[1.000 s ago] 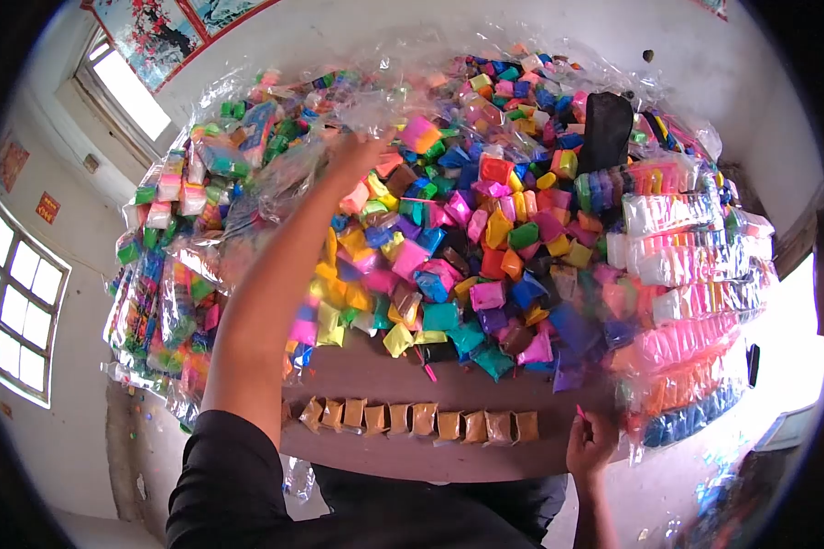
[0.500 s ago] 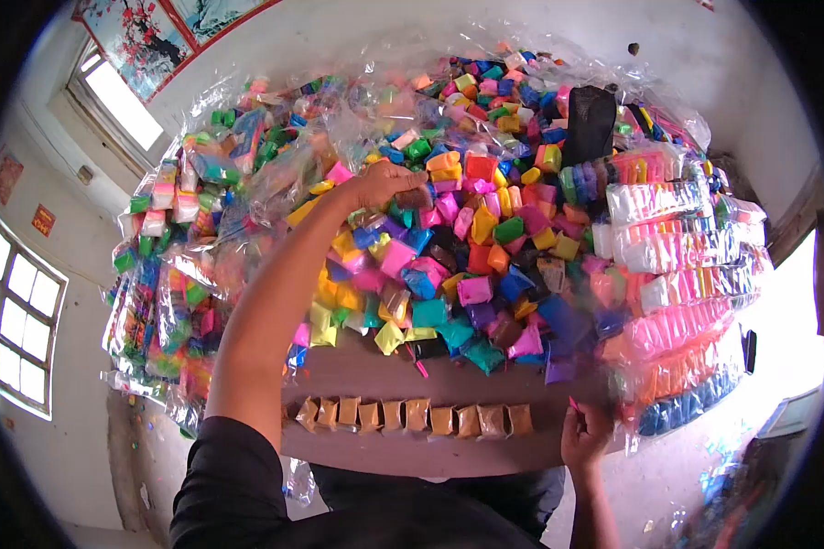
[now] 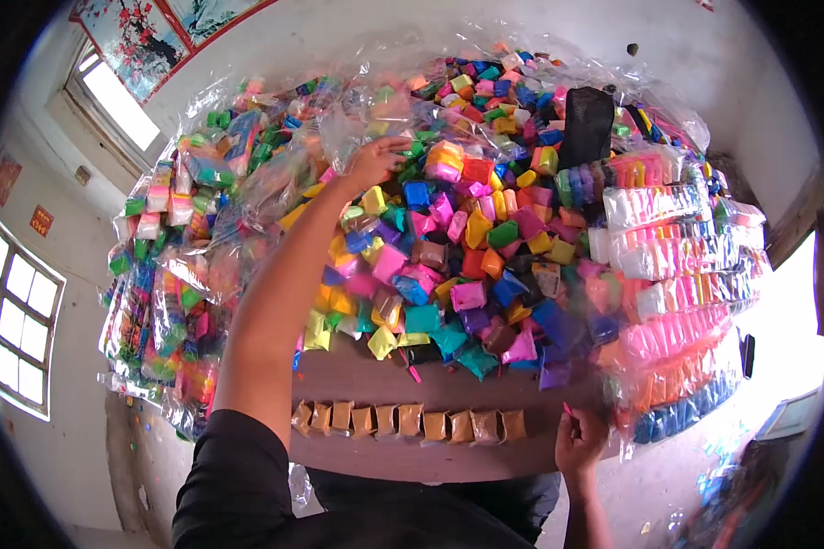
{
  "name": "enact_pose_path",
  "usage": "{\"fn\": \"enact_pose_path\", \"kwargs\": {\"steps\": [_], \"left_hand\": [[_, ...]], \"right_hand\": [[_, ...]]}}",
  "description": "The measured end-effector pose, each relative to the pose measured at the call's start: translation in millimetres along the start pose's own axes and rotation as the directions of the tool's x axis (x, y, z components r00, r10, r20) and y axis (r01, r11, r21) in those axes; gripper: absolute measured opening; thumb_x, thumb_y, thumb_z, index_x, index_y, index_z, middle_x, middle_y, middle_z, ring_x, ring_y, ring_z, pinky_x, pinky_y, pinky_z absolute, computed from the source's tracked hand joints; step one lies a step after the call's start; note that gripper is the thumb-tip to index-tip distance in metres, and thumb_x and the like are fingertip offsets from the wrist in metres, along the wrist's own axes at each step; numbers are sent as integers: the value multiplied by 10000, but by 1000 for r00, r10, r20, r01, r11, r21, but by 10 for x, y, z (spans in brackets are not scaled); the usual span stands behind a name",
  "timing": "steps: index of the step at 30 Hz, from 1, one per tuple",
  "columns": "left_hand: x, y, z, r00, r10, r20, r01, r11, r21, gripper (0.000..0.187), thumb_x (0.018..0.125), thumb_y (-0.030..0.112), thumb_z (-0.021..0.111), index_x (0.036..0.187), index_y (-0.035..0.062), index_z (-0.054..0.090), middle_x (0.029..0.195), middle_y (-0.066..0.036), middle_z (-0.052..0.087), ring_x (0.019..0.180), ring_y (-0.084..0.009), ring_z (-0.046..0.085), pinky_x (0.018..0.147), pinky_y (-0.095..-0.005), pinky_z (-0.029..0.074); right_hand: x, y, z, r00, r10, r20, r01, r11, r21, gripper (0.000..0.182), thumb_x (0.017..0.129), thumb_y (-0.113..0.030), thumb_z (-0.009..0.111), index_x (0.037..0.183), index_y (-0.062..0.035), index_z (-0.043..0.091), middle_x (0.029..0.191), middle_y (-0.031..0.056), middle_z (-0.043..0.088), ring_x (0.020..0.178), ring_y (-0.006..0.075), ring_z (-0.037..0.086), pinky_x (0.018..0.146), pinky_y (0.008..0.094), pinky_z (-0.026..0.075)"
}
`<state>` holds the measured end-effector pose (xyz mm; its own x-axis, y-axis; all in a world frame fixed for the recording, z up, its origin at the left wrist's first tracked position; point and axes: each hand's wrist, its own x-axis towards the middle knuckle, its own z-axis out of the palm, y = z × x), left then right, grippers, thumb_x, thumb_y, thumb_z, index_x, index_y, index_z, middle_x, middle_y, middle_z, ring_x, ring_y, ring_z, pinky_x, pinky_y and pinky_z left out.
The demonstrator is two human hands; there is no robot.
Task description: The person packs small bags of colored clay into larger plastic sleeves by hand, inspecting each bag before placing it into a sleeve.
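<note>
Your left hand (image 3: 375,166) is at the far-left part of the heap of multicoloured wrapped packets (image 3: 474,227), fingers extended; cannot tell whether they grip anything. Your right hand (image 3: 583,441) pinches a thin pink piece (image 3: 568,410) at the near right. Brown plastic-wrapped packets (image 3: 410,421) form a row along the near edge of the brown surface (image 3: 357,368); a bare strip separates row and heap. Your left arm hides some packets.

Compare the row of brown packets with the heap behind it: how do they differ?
The row is neatly lined up; the heap is jumbled. The row is all brown, while the heap mixes pink, blue, yellow and green. Both consist of small wrapped packets.
</note>
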<state>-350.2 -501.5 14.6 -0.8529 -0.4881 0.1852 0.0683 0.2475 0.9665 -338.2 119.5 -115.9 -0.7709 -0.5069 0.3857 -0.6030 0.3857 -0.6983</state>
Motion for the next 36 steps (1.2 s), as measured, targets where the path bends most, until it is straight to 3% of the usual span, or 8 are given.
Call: {"fn": "enact_pose_path", "kwargs": {"steps": [5, 7, 10, 14, 19, 23, 26, 36], "left_hand": [[-259, 406, 201, 994, -92, -65, 112, 738, 665, 443, 965, 191, 636, 1383, 51, 592, 1260, -120, 703, 1060, -205, 687, 896, -325, 546], [-578, 491, 515, 965, -199, 172, -87, 378, 922, 511, 959, 281, 654, 1395, 27, 569, 1340, -191, 640, 1127, -337, 671, 954, -429, 539], [-980, 257, 688, 970, 76, 229, -238, 149, 960, 541, 951, 321, 636, 1381, 2, 568, 1425, -254, 546, 1237, -439, 583, 1054, -507, 472], [-1453, 320, 1140, 991, 6, 132, -127, 313, 941, 568, 935, 318, 622, 1385, -21, 545, 1495, -262, 466, 1321, -448, 504, 1110, -516, 421], [-1805, 271, 1529, 936, 291, 199, -284, 288, 915, 597, 855, 346, 694, 1366, 59, 580, 1502, -210, 458, 1367, -478, 433, 1152, -620, 339], [-2058, 472, 1548, 940, 111, 323, -340, 209, 917, 626, 769, 417, 748, 1287, 78, 651, 1431, -205, 522, 1411, -470, 385, 1134, -764, 217], [-1803, 535, 1154, 965, -35, 261, -261, 15, 965, 562, 746, 385, 755, 1213, 78, 697, 1435, -202, 523, 1418, -466, 383, 1163, -720, 221], [-1025, 457, 428, 864, 456, 214, -153, -166, 974, 237, 873, 100, 599, 1058, 99, 747, 1222, -150, 630, 1222, -359, 568, 911, -488, 537]], "right_hand": [[-9, -5, 17, 1000, -2, -21, 2, 1000, 6, 85, 868, -41, 695, 799, -33, 646, 638, 126, 553, 536, 273, 542, 513, 375, 395], [-17, -24, 20, 1000, 16, -25, -16, 1000, 6, 77, 868, -41, 694, 805, -30, 650, 643, 127, 558, 543, 274, 548, 518, 373, 403], [16, -78, -21, 999, -5, -32, 5, 1000, 27, 42, 866, -40, 692, 835, -22, 670, 662, 131, 581, 566, 273, 566, 543, 370, 429], [-6, -44, 16, 999, -14, -37, 15, 1000, 13, 27, 862, -41, 690, 872, -17, 696, 709, 145, 630, 613, 275, 615, 584, 375, 467], [-53, 38, 8, 1000, -11, -5, 11, 1000, -3, 73, 877, -49, 702, 930, 0, 693, 761, 133, 633, 632, 218, 594, 579, 348, 446], [-56, -27, -11, 1000, 13, 20, -12, 1000, -24, 85, 881, -54, 698, 944, 3, 704, 747, 132, 642, 610, 213, 587, 571, 342, 442], [-39, -4, 48, 999, 41, 15, -41, 999, 12, 84, 888, -58, 692, 947, 0, 709, 738, 130, 646, 599, 215, 586, 567, 340, 440], [62, -177, -23, 996, -78, -50, 78, 997, -8, 68, 907, -35, 667, 948, 7, 701, 759, 122, 638, 650, 220, 604, 614, 337, 459]]}}
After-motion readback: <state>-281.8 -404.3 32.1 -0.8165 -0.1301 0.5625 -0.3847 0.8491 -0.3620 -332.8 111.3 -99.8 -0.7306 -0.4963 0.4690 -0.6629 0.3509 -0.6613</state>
